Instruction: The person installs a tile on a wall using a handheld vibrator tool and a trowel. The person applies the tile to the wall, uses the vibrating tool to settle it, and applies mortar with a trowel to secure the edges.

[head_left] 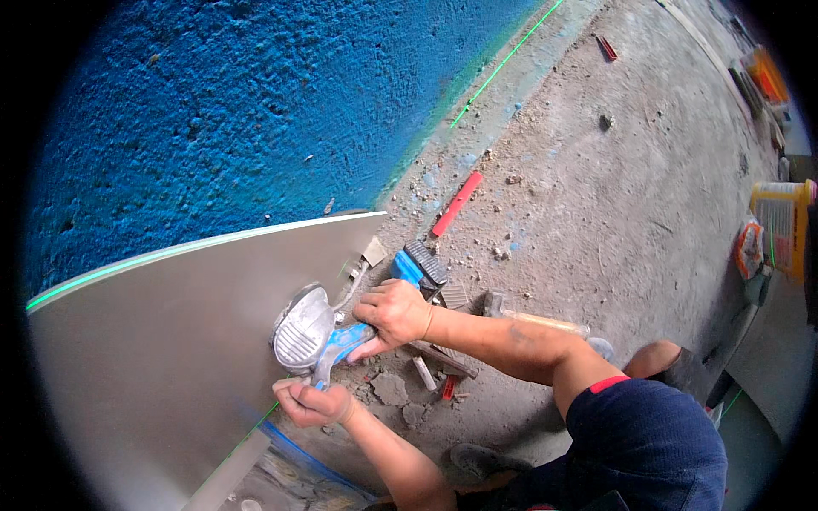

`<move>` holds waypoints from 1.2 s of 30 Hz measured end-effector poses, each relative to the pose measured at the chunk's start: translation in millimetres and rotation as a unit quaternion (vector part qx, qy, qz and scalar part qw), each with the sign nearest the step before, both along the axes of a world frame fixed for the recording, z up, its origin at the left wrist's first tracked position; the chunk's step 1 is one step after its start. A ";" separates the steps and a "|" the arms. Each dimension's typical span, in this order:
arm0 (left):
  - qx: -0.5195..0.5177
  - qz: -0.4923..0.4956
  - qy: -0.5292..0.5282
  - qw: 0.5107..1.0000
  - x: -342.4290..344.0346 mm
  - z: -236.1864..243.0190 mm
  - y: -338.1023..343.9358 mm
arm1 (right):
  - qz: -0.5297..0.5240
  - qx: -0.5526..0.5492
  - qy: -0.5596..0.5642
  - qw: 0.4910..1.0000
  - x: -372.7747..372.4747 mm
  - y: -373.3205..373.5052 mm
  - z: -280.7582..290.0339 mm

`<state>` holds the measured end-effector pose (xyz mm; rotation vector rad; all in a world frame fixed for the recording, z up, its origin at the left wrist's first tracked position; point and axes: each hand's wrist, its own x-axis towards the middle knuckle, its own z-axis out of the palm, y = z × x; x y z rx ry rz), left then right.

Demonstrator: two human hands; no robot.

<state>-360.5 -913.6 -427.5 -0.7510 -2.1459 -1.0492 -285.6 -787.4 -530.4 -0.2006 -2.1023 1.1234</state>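
A grey suction-cup tool (302, 328) with a blue handle rests against the large grey tile (153, 349) standing before the textured blue wall (213, 102). My right hand (383, 311) is closed round its blue handle. My left hand (315, 400) is closed on the lower end of the same tool, beside the tile. Just beyond my right hand lies a blue-and-black tool (419, 269). Green laser lines cross the tile's top edge, its lower part and the floor along the wall.
On the dusty floor (630, 196) lie a red bar (456, 204), a wooden-handled hammer (541, 324), small offcuts and rubble. At the far right stand a yellow bucket (784, 230) and an orange-white bag (750, 247). A small red piece (607, 48) lies farther back.
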 end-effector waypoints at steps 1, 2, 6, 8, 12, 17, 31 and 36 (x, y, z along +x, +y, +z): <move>-0.007 0.014 -0.002 1.000 2.5 1.9 2.9 | 0.003 0.003 -0.008 1.000 0.6 1.1 -0.2; -0.014 0.026 -0.004 1.000 5.0 6.2 5.2 | 0.003 0.005 -0.016 1.000 0.5 0.8 1.7; -0.010 0.023 -0.022 0.999 7.1 7.2 7.9 | 0.005 -0.016 -0.028 0.999 2.7 4.5 5.2; -0.017 0.034 -0.028 0.999 1.2 8.3 -1.3 | 0.026 -0.018 -0.048 0.998 -3.5 -4.2 1.3; 0.010 0.050 -0.054 0.997 -5.4 6.0 -22.4 | 0.027 0.006 -0.008 1.000 -17.8 -20.4 4.4; 0.083 0.071 -0.085 0.990 -22.7 22.6 -36.8 | 0.027 0.043 -0.112 0.992 -21.5 -47.9 30.9; 0.730 0.158 -0.284 0.601 -95.8 -25.9 -206.0 | 0.165 0.354 -0.310 0.867 -102.0 -188.8 73.0; 0.503 0.252 -0.247 0.789 -97.8 -58.8 -197.9 | 0.147 0.399 -0.304 0.853 -106.4 -179.3 62.6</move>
